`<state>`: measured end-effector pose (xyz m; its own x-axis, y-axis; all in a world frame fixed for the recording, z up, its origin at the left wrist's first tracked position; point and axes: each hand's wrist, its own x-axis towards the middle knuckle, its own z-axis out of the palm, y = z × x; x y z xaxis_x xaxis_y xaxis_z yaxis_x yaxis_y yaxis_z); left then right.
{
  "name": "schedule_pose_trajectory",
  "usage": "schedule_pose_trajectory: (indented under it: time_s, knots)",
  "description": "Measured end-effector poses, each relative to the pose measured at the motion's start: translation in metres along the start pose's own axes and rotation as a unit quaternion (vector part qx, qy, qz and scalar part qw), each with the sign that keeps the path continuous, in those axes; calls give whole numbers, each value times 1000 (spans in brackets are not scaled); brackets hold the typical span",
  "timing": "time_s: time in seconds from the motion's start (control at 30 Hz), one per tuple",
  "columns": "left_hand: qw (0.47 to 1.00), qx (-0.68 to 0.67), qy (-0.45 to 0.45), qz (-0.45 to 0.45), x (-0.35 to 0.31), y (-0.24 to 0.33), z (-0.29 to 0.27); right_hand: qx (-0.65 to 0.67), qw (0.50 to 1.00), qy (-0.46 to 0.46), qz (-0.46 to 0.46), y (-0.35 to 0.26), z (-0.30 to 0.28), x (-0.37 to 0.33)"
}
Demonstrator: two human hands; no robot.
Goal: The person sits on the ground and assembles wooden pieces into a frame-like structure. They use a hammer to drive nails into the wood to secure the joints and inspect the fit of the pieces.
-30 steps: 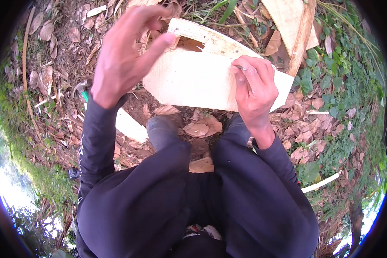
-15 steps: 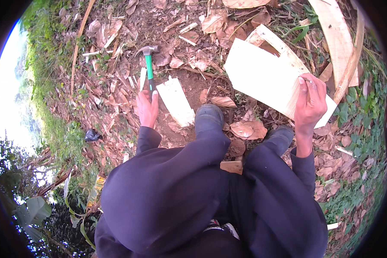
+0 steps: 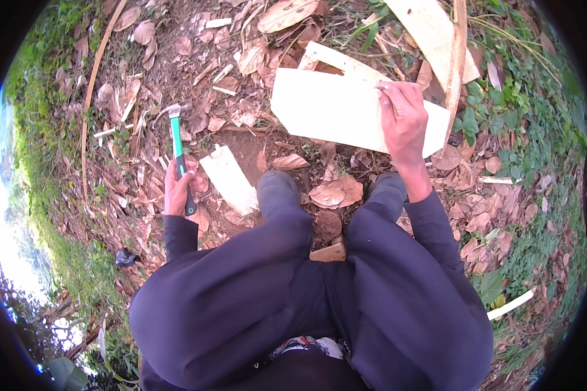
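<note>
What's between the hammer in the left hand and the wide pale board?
Nothing raised that I can see: leaf-strewn ground separates the hammer head from the wide pale board. A short pale offcut lies flat, right of the left hand, nearer the person than the direct line.

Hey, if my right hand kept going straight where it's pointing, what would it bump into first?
Most likely the pale wooden board just beyond your right hand; from above, I can't tell whether they already touch.
</note>
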<state>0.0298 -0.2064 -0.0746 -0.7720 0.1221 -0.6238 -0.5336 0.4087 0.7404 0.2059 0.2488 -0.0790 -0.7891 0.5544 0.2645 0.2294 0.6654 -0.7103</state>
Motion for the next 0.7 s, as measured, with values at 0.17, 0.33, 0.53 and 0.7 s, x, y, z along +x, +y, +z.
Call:
schedule_pose_trajectory:
  time_s: [0.17,0.33,0.53,0.7]
  knots:
    - [981,127,-73,130,-23,81,28,5,1000,2,1,0,-2,0]
    - [853,380,-154,324,-69,190,126,4,1000,10,-5,2,0,-2]
    - [781,381,-275,411,-82,212,188,8,999,26,-21,5,2,-3]
    - [767,437,-290,369,-74,196,194,5,999,33,-29,5,1,-2]
